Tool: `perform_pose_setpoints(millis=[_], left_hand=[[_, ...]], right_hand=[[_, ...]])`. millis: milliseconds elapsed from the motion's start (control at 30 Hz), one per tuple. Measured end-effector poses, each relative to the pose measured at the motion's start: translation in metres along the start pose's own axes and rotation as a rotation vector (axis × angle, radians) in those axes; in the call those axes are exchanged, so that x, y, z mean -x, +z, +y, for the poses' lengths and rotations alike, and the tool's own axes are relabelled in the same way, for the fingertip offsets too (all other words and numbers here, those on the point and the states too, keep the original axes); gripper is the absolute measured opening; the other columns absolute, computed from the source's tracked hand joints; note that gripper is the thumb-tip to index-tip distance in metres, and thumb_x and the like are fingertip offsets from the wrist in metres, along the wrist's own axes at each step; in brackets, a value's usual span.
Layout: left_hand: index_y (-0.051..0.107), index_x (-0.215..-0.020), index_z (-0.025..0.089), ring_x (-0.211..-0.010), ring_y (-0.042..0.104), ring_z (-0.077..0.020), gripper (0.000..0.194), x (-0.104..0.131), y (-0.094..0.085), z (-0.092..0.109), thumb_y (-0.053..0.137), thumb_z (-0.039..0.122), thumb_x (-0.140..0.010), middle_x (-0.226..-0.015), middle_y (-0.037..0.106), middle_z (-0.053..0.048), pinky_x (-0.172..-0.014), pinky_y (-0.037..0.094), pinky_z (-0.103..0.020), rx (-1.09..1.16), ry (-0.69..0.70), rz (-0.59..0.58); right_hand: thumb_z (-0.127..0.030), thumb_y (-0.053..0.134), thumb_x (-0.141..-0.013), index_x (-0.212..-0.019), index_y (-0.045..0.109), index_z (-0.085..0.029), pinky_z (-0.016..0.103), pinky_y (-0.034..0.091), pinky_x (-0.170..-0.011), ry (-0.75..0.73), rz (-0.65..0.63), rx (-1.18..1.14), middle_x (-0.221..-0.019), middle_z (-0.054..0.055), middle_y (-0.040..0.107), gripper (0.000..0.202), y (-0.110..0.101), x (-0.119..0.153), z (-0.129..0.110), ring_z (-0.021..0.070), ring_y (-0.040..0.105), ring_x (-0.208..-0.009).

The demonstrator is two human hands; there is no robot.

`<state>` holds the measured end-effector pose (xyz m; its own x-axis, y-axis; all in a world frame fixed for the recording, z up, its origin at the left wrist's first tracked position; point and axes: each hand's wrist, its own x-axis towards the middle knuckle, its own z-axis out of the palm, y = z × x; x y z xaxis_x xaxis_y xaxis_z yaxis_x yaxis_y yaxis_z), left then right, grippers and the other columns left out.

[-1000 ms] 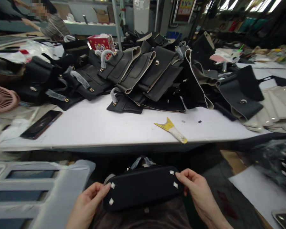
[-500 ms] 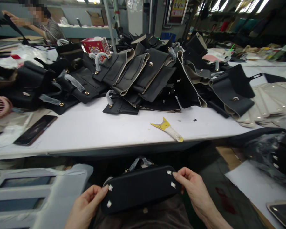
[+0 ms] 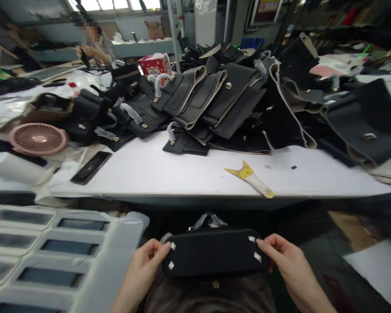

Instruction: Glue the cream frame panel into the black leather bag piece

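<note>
Between my two hands is a black handbag (image 3: 215, 254), its long flat base turned up toward me. Small white wrapped pieces sit near the corners of that base. My left hand (image 3: 148, 261) pinches the bag's left end between thumb and fingers. At the opposite end my right hand (image 3: 282, 256) grips the edge the same way, thumb beside a white piece. A handle in clear wrapping (image 3: 209, 220) sticks up behind the base, with gold-coloured fittings. The bag's remaining sides are hidden from view.
On the white table (image 3: 182, 176) lie a yellow forked tool (image 3: 250, 179), a phone (image 3: 91, 167) and a pink fan (image 3: 39, 138). Black bag pieces (image 3: 195, 98) are heaped behind. A pale frame with slots (image 3: 117, 256) stands at left. A person (image 3: 96, 45) is farther back.
My view has swung left, bringing the pink fan fully into sight. The bag's base has gone from slanted to nearly level, with both hands still gripping its ends.
</note>
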<state>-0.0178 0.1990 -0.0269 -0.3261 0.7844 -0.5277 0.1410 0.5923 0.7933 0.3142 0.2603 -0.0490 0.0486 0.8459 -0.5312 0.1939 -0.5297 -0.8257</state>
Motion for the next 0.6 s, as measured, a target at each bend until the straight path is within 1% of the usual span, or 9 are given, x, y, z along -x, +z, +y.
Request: perform_pose_setpoints(millis=[67,133,233,333,433,533,600], left_hand=[[0.051,-0.064,0.018,-0.059,0.04,-0.0114,0.052,0.0,-0.001,0.001,0.065,0.068,-0.07,-0.059,0.048,0.003,-0.055,0.032,-0.022,-0.021,0.031,0.012],[0.052,-0.065,0.018,-0.06,0.042,-0.0119,0.049,-0.001,-0.003,-0.001,0.064,0.064,-0.074,-0.06,0.049,0.003,-0.056,0.032,-0.022,-0.039,0.051,0.017],[0.051,-0.065,0.018,-0.059,0.04,-0.0109,0.046,-0.003,-0.004,-0.006,0.064,0.061,-0.076,-0.06,0.047,0.004,-0.054,0.03,-0.022,-0.008,0.063,0.013],[0.05,-0.066,0.018,-0.056,0.034,-0.0094,0.046,-0.003,-0.003,-0.008,0.064,0.061,-0.077,-0.058,0.044,0.005,-0.051,0.026,-0.021,0.034,0.041,0.003],[0.05,-0.066,0.018,-0.053,0.031,-0.0087,0.048,-0.001,-0.002,-0.005,0.064,0.064,-0.075,-0.057,0.042,0.006,-0.048,0.022,-0.02,0.046,0.005,-0.015],[0.05,-0.064,0.018,-0.052,0.031,-0.0087,0.052,0.0,-0.002,-0.003,0.065,0.068,-0.071,-0.057,0.042,0.005,-0.047,0.023,-0.02,0.019,-0.009,-0.024],[0.052,-0.063,0.018,-0.052,0.032,-0.0086,0.053,-0.002,-0.003,-0.005,0.066,0.069,-0.068,-0.057,0.041,0.005,-0.047,0.024,-0.02,-0.007,-0.008,-0.017]], right_hand=[[-0.063,0.069,-0.07,-0.063,0.057,-0.019,0.024,0.037,-0.049,0.011,0.004,0.04,-0.059,-0.003,0.051,0.047,-0.001,-0.002,0.003,0.0109,0.043,-0.055],[-0.066,0.068,-0.069,-0.063,0.058,-0.018,0.023,0.037,-0.049,0.023,0.005,0.058,-0.059,-0.003,0.05,0.049,-0.002,-0.005,0.007,0.0108,0.043,-0.055],[-0.069,0.068,-0.066,-0.063,0.059,-0.018,0.024,0.038,-0.049,0.029,-0.002,0.047,-0.06,-0.002,0.05,0.052,-0.002,-0.008,0.011,0.0114,0.042,-0.057],[-0.07,0.068,-0.066,-0.064,0.06,-0.018,0.024,0.038,-0.048,0.019,-0.006,0.051,-0.061,-0.001,0.05,0.052,-0.001,-0.007,0.009,0.0119,0.042,-0.057],[-0.069,0.066,-0.068,-0.064,0.057,-0.018,0.023,0.036,-0.046,-0.001,0.007,0.075,-0.059,-0.002,0.047,0.052,0.001,-0.005,0.005,0.0112,0.042,-0.055],[-0.067,0.064,-0.073,-0.064,0.054,-0.019,0.024,0.038,-0.047,-0.03,-0.007,0.09,-0.059,-0.003,0.047,0.05,0.002,-0.004,0.001,0.011,0.043,-0.055],[-0.064,0.062,-0.076,-0.065,0.052,-0.019,0.024,0.039,-0.047,-0.044,-0.013,0.09,-0.059,-0.004,0.046,0.047,0.002,-0.004,0.0,0.011,0.043,-0.054]])
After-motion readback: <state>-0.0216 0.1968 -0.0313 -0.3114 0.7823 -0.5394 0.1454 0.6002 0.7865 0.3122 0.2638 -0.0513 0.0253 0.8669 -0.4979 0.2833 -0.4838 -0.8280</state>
